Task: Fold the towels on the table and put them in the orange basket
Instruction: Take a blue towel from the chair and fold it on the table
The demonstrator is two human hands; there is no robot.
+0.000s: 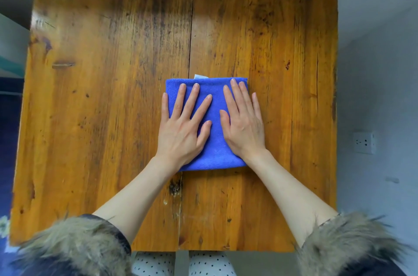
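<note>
The folded blue towel [213, 142] lies mid-counter [101, 117]. Left hand [181, 127] and right hand [245, 124] press flat on it, fingers straight, grasping nothing, apparently to set the creases.

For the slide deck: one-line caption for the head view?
Left hand and right hand press flat on a folded blue towel on a wooden table.

A blue towel [213, 140] is laid flat on the wooden table [101, 117], folded into a compact rectangle, nearer the front edge than the back and slightly right of the centre seam. A small white tag [200, 76] is seen at its far edge.
</note>
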